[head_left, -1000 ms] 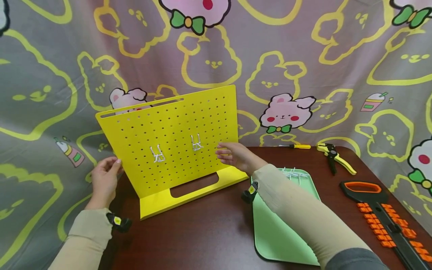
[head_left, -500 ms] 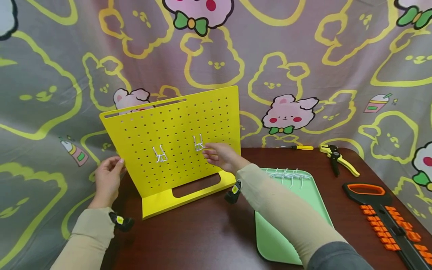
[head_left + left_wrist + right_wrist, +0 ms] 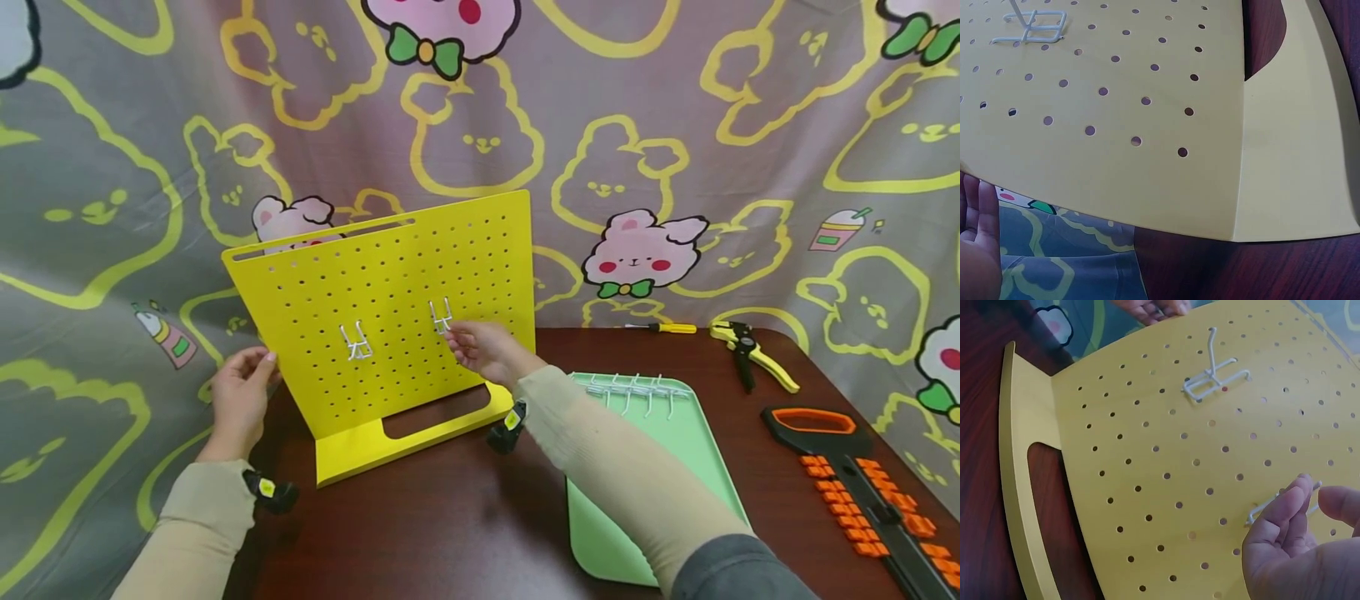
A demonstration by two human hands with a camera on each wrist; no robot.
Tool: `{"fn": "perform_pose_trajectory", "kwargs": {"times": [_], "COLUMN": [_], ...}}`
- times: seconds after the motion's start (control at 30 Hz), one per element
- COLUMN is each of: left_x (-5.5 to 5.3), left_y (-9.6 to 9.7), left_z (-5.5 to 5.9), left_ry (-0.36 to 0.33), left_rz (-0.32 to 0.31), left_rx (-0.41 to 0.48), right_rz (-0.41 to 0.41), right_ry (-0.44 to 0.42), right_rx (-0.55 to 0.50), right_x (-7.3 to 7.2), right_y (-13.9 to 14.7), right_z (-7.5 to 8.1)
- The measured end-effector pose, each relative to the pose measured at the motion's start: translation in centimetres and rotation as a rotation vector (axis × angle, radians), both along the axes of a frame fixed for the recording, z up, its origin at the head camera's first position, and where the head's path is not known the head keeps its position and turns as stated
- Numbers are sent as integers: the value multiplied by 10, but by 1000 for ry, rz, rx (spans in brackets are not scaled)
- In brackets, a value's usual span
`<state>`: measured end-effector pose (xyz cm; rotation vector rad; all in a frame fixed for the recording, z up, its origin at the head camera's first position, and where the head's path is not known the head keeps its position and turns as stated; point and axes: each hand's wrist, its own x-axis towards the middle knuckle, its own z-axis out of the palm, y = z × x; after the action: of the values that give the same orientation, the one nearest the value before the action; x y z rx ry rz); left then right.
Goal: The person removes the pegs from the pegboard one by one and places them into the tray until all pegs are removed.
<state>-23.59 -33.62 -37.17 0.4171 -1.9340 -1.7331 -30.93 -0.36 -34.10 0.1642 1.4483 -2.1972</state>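
Note:
A yellow pegboard (image 3: 405, 275) stands upright on its flat foot on the dark wood table. Its left edge is held by my left hand (image 3: 238, 400), thumb at the front and fingers partly hidden behind. Two white wire hooks hang on the board, a left hook (image 3: 356, 342) and a right hook (image 3: 439, 310). My right hand (image 3: 487, 354) is at the right hook, with its fingers bent and partly covering the wire. In the right wrist view a gap shows between thumb and fingers (image 3: 1282, 515); whether they pinch the wire is hidden.
Right of the board lies a light green tray (image 3: 622, 533) with several more white hooks (image 3: 637, 393) along its far end. Beyond it are a yellow screwdriver (image 3: 671, 327), wire strippers (image 3: 752, 354) and a black and orange tool holder (image 3: 847, 467). A patterned curtain (image 3: 645, 75) hangs behind.
My right hand has moved left from the board's right side to the right hook, and its fingers have bent more. My left hand stays at the board's edge.

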Motion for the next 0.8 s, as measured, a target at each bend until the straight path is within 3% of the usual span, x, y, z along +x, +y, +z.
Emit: {"fn": "perform_pose_trajectory", "kwargs": {"times": [0.57, 0.8], "left_x": [1, 3], "left_y": [2, 1], "left_z": [2, 2], "left_ry": [-17, -25], "left_rz": [6, 0], "left_rx": [-39, -36], "right_rz": [-14, 11], "right_ry": [-31, -7], "right_rx": [-57, -50], "right_x": [3, 4], "right_y": [-5, -2], "right_z": [-1, -2]}}
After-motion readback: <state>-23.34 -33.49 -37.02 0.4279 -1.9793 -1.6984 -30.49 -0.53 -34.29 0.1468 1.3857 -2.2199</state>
